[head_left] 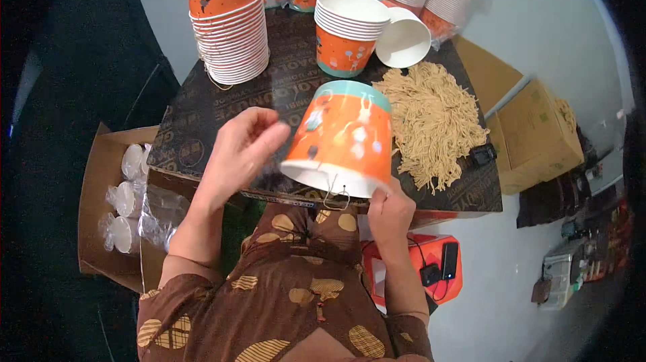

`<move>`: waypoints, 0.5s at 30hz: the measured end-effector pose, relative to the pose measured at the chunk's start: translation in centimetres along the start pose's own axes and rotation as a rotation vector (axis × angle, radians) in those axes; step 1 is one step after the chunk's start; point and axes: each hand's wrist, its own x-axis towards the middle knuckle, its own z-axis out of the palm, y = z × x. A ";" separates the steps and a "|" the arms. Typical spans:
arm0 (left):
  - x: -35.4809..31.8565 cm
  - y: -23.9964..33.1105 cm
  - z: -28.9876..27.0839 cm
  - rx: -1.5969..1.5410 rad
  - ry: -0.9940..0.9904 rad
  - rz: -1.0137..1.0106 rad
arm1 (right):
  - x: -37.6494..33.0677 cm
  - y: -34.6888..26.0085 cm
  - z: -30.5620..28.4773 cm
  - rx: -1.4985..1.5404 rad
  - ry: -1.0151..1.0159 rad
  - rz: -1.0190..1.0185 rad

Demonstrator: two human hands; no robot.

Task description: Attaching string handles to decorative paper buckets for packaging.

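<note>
An orange paper cup (342,130) with a teal base band is held upside down and tilted above the table's near edge. At its white rim, my right hand (392,212) is closed on the right side. A thin cord loop (336,206) hangs from the rim's near side. Left of the cup, my left hand (241,155) is raised with fingers curled and the thumb apart; no object shows in it. Behind the cup stands a short stack of matching cups (350,32), mouths up. A single cup (404,38) lies on its side next to that stack.
A pile of tan cords (434,126) lies on the table (182,147) at right. Tall cup stacks (232,46) stand at the back. An open carton (94,227) with wrapped white stacks is at left. A red stool (397,288) holds a phone (449,261); another carton (538,140) is farther right.
</note>
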 end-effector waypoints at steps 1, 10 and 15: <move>0.1 -0.1 0.1 -0.032 -0.013 0.044 | -0.1 -0.5 -0.2 0.075 0.085 -0.118; -2.4 0.5 2.3 -0.074 -0.182 0.053 | -0.6 -0.9 0.0 -0.109 0.238 -0.460; -3.3 0.0 0.5 -0.270 -0.067 0.037 | -0.6 -0.9 -1.3 0.176 0.058 -0.399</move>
